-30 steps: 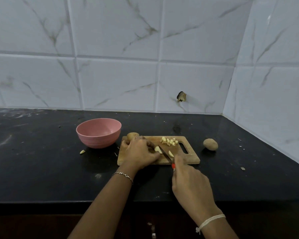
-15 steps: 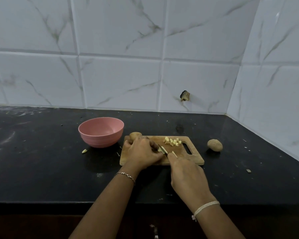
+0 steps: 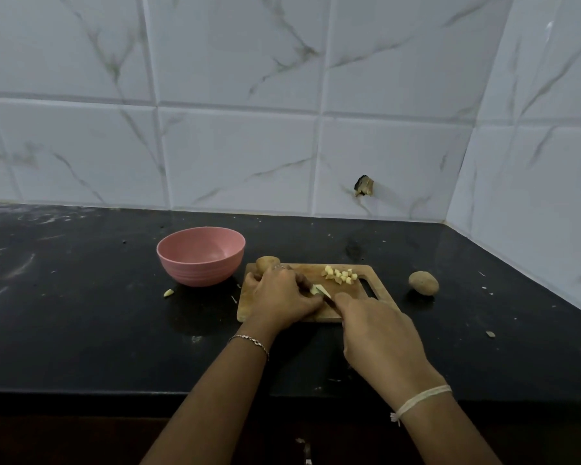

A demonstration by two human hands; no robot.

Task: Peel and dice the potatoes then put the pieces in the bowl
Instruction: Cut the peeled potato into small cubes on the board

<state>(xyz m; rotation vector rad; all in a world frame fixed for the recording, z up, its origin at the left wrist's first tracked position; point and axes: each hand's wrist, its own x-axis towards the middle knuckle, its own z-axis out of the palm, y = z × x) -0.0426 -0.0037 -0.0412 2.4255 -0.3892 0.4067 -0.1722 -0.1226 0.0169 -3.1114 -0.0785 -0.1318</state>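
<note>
Peeled potato piece (image 3: 320, 290), pale yellow, lying on the wooden cutting board (image 3: 311, 272) near its middle. Long axis slanting from far-left to near-right, only the right end showing past the fingers. Pinned down by the left hand (image 3: 279, 297), fingers curled over it and pinching it against the board, a ring on one finger.

Dark blade of a knife (image 3: 329, 301) touching the piece at its near-right end, tip pointing away and to the left. Handle hidden inside the right hand (image 3: 379, 337), fingers wrapped round it, forefinger stretched forward toward the blade. Both hands crowding the board's near half and covering most of the cut.

Small heap of diced potato (image 3: 341, 275) further back on the board, just left of the handle slot. Whole unpeeled potato (image 3: 266, 263) at the board's far-left corner, partly behind the left hand. Second unpeeled potato (image 3: 423, 282) on the black countertop (image 3: 81, 313), apart from the board's right edge.

Pink bowl (image 3: 200, 260) upright, just left of the board, nothing visible inside. Stray potato scrap (image 3: 168, 292) on the counter near the bowl's base. Thin chain bracelet (image 3: 249, 340) on the left wrist, white thread (image 3: 423, 397) round the right. Marbled white tile wall (image 3: 235, 156) behind, with a broken hole (image 3: 364, 186) low in one tile.
</note>
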